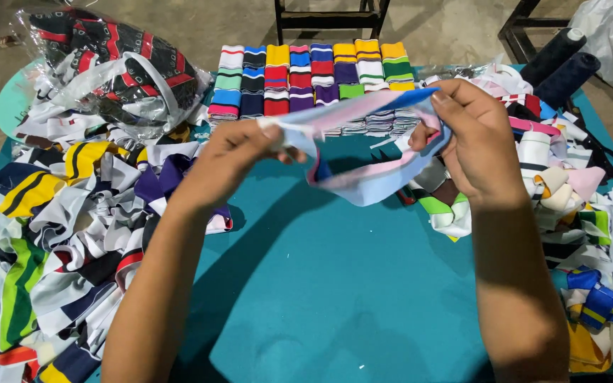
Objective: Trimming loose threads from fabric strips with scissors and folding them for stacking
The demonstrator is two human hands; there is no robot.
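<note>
Two bare hands are raised above the teal table [335,284], stretching one fabric strip [363,142] between them. Left hand [232,159] reaches in from the lower left with its forearm slanting up, knuckles toward the camera, and its fingertips are pinched shut on the strip's left end. Right hand [473,138] comes up from the lower right, its back turned to the camera, fingers curled and clamped around the strip's right end.

That strip hangs above the table's bare middle, not touching it. It is a pale blue band with pink and white stripes and a darker blue edge, folded over on itself so that it sags into a loop between the two grips.

Beyond the strip, at the table's far edge, stands a row of folded striped bands [310,78] stacked in neat columns of many colours. Loose striped pieces [58,234] are heaped along the table's left side, with a clear plastic bag [115,67] of dark patterned cloth at its far left corner. More scraps [569,191] lie on the table's right side, and two dark thread cones [562,60] at its far right corner.
</note>
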